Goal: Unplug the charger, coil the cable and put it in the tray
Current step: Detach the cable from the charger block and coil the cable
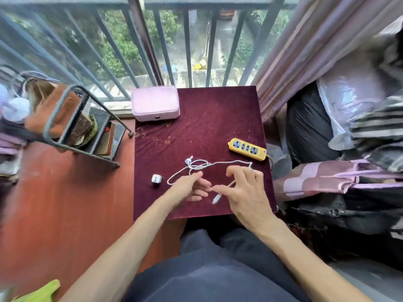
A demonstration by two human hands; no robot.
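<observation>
Charger [156, 178] lies on the dark red cloth [207, 118], apart from the power strip, just left of the loose white cable [224, 162]. Left hand [189, 187] is over the cable's near loop, fingers relaxed. Right hand [244, 188] is spread over the cable's other end; whether it pinches it, I cannot tell. Yellow power strip [247, 149] lies beyond.

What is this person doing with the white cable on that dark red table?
A person is gathering up a white cable on the cloth-covered table. The right hand appears to pinch it near one plug end. The left hand reaches in beside it, and whether it touches the cable is unclear. The white charger already lies unplugged on the cloth, apart from the yellow power strip. The cable lies loose, not yet coiled.
</observation>
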